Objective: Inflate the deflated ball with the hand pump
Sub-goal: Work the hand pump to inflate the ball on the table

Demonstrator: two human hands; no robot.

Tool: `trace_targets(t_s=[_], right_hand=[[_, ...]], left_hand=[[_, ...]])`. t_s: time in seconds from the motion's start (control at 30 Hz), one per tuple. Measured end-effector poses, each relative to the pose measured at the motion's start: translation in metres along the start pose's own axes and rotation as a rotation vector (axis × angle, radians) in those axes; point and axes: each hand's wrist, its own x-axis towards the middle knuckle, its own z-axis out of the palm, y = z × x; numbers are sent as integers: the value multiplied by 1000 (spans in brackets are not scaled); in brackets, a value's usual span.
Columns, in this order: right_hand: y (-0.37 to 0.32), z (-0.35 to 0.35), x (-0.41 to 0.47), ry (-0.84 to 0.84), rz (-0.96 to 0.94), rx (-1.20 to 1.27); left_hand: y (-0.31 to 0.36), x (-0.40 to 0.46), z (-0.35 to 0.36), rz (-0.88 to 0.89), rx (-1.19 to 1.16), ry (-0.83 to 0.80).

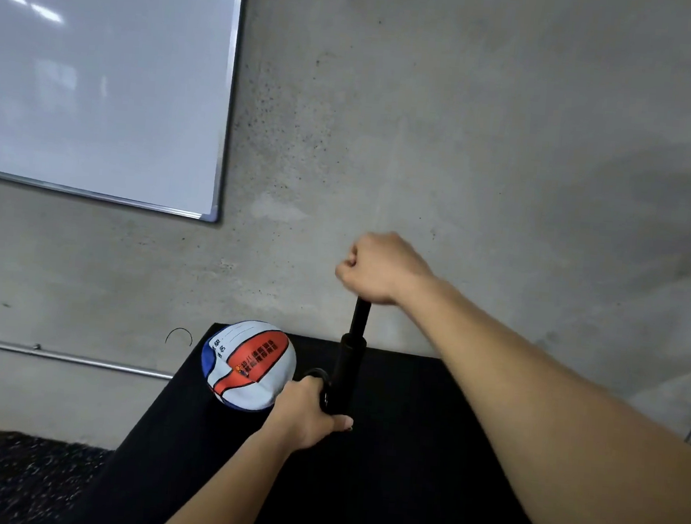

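A white, red and blue ball [248, 365], sagging and partly flat, lies on the black table [402, 455] near its far left corner. Just right of it a black hand pump [345, 376] stands upright. My left hand [307, 415] grips the pump's lower barrel, where a short black hose loops toward the ball. My right hand [381, 267] is closed around the pump's handle at the top, with the plunger rod drawn partly out of the barrel. The handle itself is hidden inside my fist, and the needle's joint with the ball is hidden behind my left hand.
A bare concrete wall [471, 147] stands right behind the table. A whiteboard [101, 73] hangs on it at upper left, and a metal pipe [60, 356] runs along the wall lower down. Dark speckled floor [3, 478] shows left of the table.
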Motion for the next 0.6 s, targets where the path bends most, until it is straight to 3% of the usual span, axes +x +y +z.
trace_targets(t_s=[0.17,0.4,0.6], right_hand=[[-11,-37,-18,140,-13,78],[0,77,-83,-83,110,114],[0,107,-95,-111,49,77]], left_hand=[[2,-22,-12,41,51,17],[-28,-81,33,28,101,3],[-21,-78,47,19,27,-40]])
